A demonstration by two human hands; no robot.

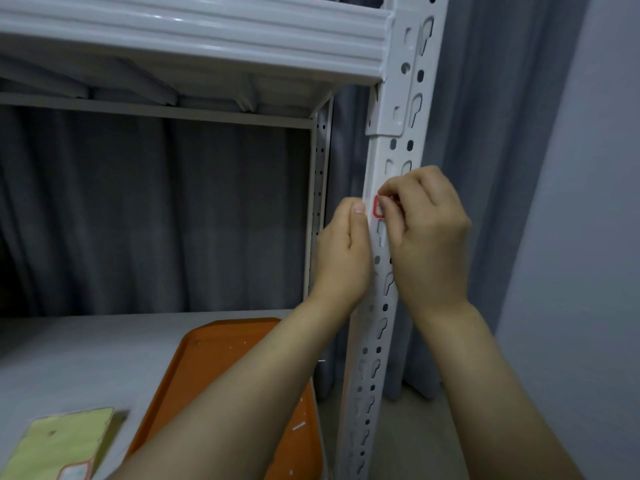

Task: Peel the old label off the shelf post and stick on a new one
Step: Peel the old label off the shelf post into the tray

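A white perforated shelf post [398,140] runs from top to bottom right of centre. On its face sits a small white label with a red border [377,207], mostly hidden behind fingers. My right hand [429,237] is curled against the post, its fingertips pinching the label's upper edge. My left hand [343,251] holds the post's left edge, thumb pressed flat beside the label. Whether the label is lifting off the metal I cannot tell.
An orange tray [214,368] lies on the grey shelf board [86,355] below my arms, with small paper scraps on it. A yellow-green backing sheet [62,441] carrying a red-bordered label [74,472] lies at bottom left. Grey curtain hangs behind; a wall stands right.
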